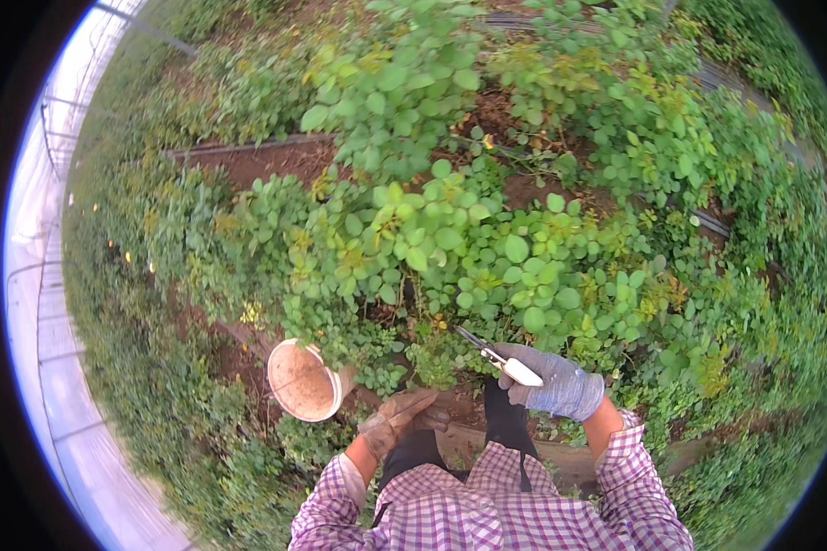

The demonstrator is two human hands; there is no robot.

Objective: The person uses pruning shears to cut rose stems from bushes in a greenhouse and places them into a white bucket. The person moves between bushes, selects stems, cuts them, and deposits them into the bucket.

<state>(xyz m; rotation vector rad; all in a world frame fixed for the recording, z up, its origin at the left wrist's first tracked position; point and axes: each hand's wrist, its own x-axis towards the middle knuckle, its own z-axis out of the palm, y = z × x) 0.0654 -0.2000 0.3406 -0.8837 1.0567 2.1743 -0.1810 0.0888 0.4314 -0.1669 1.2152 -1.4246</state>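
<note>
My right hand point(555, 382), in a grey-blue work glove, grips a pair of pruning shears point(517, 370) with pale handles. The blades point up and left, near the low leaves of a rose bush point(448, 237). In a brown glove, my left hand point(401, 418) is in front of my left thigh, below the bush; its fingers point right, and whether it holds anything cannot be told. Left of it, a white plastic bucket point(338, 392) is tilted among the plants, its soil-stained inside facing me.
Dense leafy bushes surround me on all sides. Bare soil point(269, 162) and dark strips point(713, 224) show between the rows. Behind my legs runs a brown board or ledge point(572, 461). Greenhouse sheeting on a metal frame point(55, 344) stands at the far left.
</note>
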